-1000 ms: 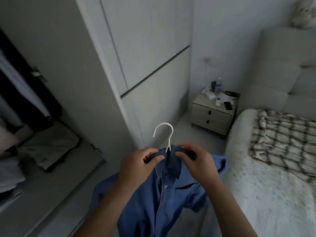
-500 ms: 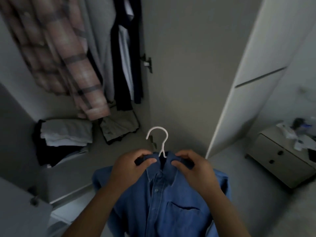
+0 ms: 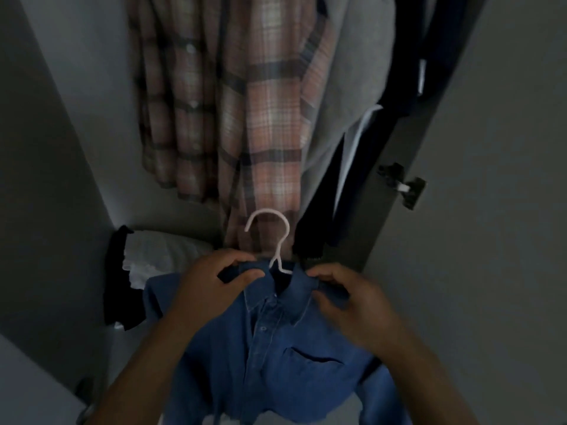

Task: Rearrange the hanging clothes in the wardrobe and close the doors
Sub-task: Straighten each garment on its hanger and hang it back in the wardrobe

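Observation:
I hold a blue denim shirt (image 3: 276, 357) on a white hanger (image 3: 273, 237) in front of the open wardrobe. My left hand (image 3: 211, 286) pinches the left side of the collar. On the right side of the collar, my right hand (image 3: 352, 305) grips the fabric at the shoulder. The hanger's hook sticks up between my hands. Above hang a pink plaid shirt (image 3: 245, 118), a grey garment (image 3: 352, 87) and a dark garment (image 3: 408, 102) with a white one behind it. The rail is out of view.
Folded white and black clothes (image 3: 138, 271) lie stacked on the wardrobe floor at the left. The open right door (image 3: 491, 210) stands close at the right, with a black hinge (image 3: 402, 185) on its inner edge. The left wardrobe wall (image 3: 46, 179) is near.
The view has swung from the bed and nightstand to the wardrobe's inside, and the hanging clothes are now nearer. Both hands keep the same hold on the blue shirt's collar.

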